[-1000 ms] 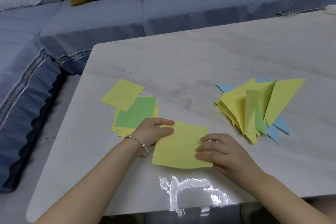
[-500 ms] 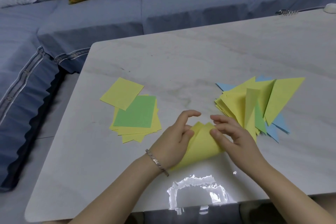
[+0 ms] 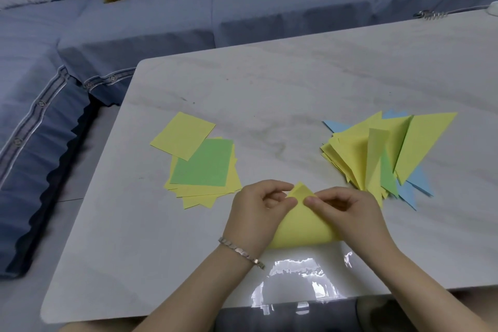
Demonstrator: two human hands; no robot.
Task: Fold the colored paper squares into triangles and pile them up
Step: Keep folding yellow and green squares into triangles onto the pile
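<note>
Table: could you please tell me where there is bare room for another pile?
Free: far half of the table, beyond both piles, and the strip between unfolded squares and folded triangles. Crowded: near middle, where left hand and right hand pinch the yellow sheet.

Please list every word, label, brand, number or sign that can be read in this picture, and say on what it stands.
None: no text can be read anywhere.
The flat squares, the folded triangles and the yellow sheet pinched by the left hand and right hand are plain coloured paper.
The bracelet is too small to tell any marking.
</note>
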